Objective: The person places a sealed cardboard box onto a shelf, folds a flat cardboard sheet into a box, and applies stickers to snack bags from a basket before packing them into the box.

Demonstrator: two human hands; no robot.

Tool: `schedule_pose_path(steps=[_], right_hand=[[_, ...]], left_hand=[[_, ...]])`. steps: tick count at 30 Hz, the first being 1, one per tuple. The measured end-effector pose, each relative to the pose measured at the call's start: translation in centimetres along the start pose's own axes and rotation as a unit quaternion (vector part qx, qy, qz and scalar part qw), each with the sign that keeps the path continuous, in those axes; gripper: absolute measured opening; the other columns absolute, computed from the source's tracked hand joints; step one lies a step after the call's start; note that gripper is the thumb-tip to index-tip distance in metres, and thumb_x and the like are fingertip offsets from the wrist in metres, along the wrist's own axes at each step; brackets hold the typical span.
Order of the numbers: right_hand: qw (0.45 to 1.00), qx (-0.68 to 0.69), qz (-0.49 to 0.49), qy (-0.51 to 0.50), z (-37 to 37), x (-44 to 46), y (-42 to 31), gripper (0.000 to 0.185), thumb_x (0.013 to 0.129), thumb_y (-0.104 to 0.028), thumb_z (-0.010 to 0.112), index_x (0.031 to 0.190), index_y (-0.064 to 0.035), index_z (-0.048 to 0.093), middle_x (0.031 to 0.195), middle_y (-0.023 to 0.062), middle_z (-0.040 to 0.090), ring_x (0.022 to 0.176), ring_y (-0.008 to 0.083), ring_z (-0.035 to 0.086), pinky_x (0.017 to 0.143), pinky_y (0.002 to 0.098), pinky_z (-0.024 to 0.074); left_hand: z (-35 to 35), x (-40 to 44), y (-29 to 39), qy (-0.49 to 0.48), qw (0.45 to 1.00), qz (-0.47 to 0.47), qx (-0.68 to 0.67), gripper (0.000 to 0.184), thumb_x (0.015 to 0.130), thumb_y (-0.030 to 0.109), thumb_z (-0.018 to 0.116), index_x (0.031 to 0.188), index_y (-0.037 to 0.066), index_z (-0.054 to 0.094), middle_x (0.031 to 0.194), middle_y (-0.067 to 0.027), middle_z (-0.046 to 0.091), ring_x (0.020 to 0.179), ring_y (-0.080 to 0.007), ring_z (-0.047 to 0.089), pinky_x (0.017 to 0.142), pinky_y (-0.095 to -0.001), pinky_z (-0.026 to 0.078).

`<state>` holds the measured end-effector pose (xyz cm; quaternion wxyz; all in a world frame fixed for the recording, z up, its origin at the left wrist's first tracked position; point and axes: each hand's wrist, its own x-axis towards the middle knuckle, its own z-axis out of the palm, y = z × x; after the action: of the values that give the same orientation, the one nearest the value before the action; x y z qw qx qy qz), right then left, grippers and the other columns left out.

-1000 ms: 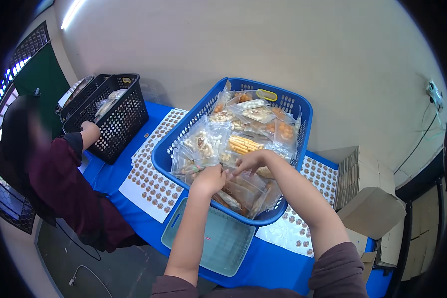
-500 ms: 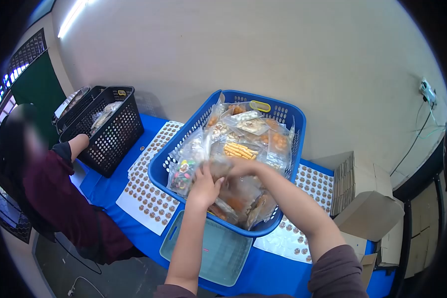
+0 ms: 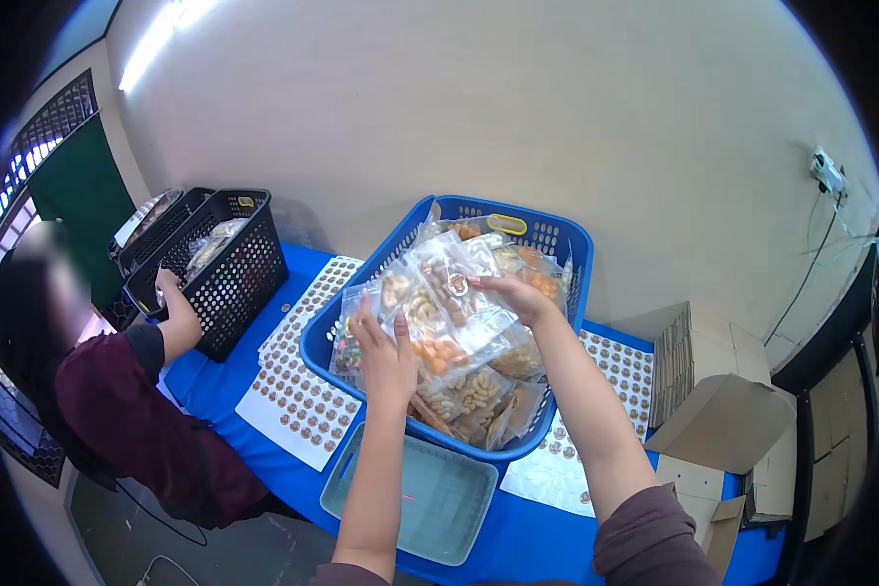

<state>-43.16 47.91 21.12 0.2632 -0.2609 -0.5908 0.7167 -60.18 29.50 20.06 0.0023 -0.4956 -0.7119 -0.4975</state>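
Note:
A big blue basket (image 3: pixel 581 293) is heaped with clear plastic snack packets. My right hand (image 3: pixel 520 296) pinches the edge of a clear packet (image 3: pixel 447 278) that bears a round sticker, above the heap. On the left side of the pile is my left hand (image 3: pixel 386 359), its fingers spread against the packets. Between my hands lie a packet with orange snacks (image 3: pixel 439 354) and pale curled pieces. Closer to me in the basket are packets of twisted snacks (image 3: pixel 479 393). Colourful pieces (image 3: pixel 347 354) show in a packet left of my left hand.
Sticker sheets (image 3: pixel 298 415) lie on the blue-covered table on both sides of the basket. A green-grey tray (image 3: pixel 439 513) is in front. Folded cardboard boxes (image 3: pixel 723 420) stand at right. At left, another person (image 3: pixel 127 410) reaches into a black basket (image 3: pixel 239 283).
My right hand has moved up and right, bringing up a stickered packet. My left hand's fingers have spread. Sticks seen before are covered. The other person's arm has shifted at the black basket.

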Motion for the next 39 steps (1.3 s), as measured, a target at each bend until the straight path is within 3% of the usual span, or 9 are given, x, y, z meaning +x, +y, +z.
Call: schedule_pose_path(steps=[4,7,13,16,24,26,29,31,39], right_hand=[[0.998,-0.039,0.041,-0.005,0.7,-0.7,-0.6,0.068,0.08,-0.045,0.067,0.131,-0.0034,0.051,0.136,0.0109,0.049,0.128,0.0202,0.043,0.107,0.0308,0.0307],[0.999,-0.032,0.03,0.013,0.4,0.1,0.0,0.069,0.081,-0.045,0.066,0.133,-0.0028,0.049,0.138,0.011,0.048,0.13,0.0204,0.041,0.107,0.0306,0.0298],[0.982,0.152,-0.08,0.084,-0.6,1.2,0.5,0.046,0.086,-0.036,0.065,0.118,-0.0042,0.055,0.104,0.0091,0.064,0.092,0.0226,0.065,0.076,0.039,0.0552],[0.948,0.272,-0.091,0.14,-2.5,1.7,0.8,0.042,0.09,-0.033,0.059,0.119,-0.003,0.053,0.115,0.013,0.061,0.107,0.0258,0.059,0.092,0.0433,0.0481],[0.922,0.343,-0.142,0.107,-3.6,1.3,1.0,0.064,0.094,-0.053,0.041,0.124,0.002,0.05,0.117,0.0185,0.059,0.11,0.0324,0.057,0.097,0.0446,0.0439],[0.947,0.236,-0.082,0.201,-3.4,1.7,1.2,0.058,0.093,-0.053,0.043,0.108,0.0003,0.061,0.096,0.0118,0.067,0.09,0.0236,0.064,0.085,0.0365,0.0501],[0.976,0.03,0.0,0.218,-3.0,1.0,1.1,0.036,0.095,-0.037,0.049,0.098,-0.0065,0.067,0.074,0.0063,0.066,0.065,0.0135,0.061,0.064,0.0283,0.0506],[0.974,0.039,-0.005,0.222,-2.4,0.8,1.0,0.036,0.094,-0.037,0.05,0.099,-0.0062,0.067,0.075,0.0062,0.066,0.065,0.0132,0.061,0.064,0.0273,0.0503],[0.982,-0.025,0.0,0.19,-1.8,1.1,1.4,0.034,0.095,-0.034,0.045,0.11,-0.0094,0.063,0.085,0.0073,0.068,0.072,0.0115,0.061,0.068,0.0249,0.049]], left_hand=[[-1.1,-0.1,1.1,-0.023,0.991,-0.065,-0.111,0.074,0.088,0.048,0.059,0.141,0.008,0.027,0.122,-0.0251,0.05,0.112,-0.0382,0.053,0.093,-0.0444,0.042],[-0.5,-0.3,0.5,-0.108,0.993,-0.006,-0.042,0.063,0.075,0.026,0.076,0.127,0.006,0.046,0.102,-0.0248,0.062,0.097,-0.0373,0.061,0.086,-0.0409,0.046],[-0.5,-0.3,0.4,-0.03,0.998,-0.012,-0.05,0.041,0.08,-0.001,0.063,0.119,0.002,0.051,0.11,-0.0226,0.058,0.101,-0.0392,0.057,0.083,-0.0434,0.046],[-1.0,-0.3,0.6,-0.01,1.0,0.017,-0.008,0.034,0.08,-0.003,0.06,0.113,0.0,0.053,0.103,-0.0194,0.055,0.094,-0.0364,0.058,0.079,-0.0424,0.046],[-0.8,-0.4,1.5,0.16,0.975,0.025,-0.15,0.025,0.081,-0.003,0.061,0.105,-0.003,0.056,0.096,-0.0157,0.055,0.087,-0.032,0.057,0.076,-0.04,0.046],[-0.6,-0.9,1.7,0.24,0.91,0.007,-0.338,0.021,0.084,-0.002,0.06,0.105,-0.002,0.055,0.099,-0.0129,0.055,0.083,-0.0257,0.058,0.073,-0.0359,0.048],[-1.5,-0.7,0.0,0.196,0.96,0.112,-0.165,0.021,0.085,-0.004,0.057,0.106,0.0,0.055,0.103,-0.0106,0.054,0.081,-0.0189,0.057,0.067,-0.029,0.051],[-1.6,-0.7,0.5,0.11,0.98,0.098,-0.132,0.031,0.075,-0.011,0.055,0.104,-0.001,0.055,0.098,-0.0137,0.054,0.09,-0.0271,0.056,0.078,-0.0349,0.047],[-1.2,-0.7,0.6,0.052,0.982,0.093,-0.155,0.031,0.078,-0.006,0.051,0.108,-0.001,0.055,0.092,-0.0183,0.061,0.083,-0.0329,0.061,0.075,-0.0375,0.047]])
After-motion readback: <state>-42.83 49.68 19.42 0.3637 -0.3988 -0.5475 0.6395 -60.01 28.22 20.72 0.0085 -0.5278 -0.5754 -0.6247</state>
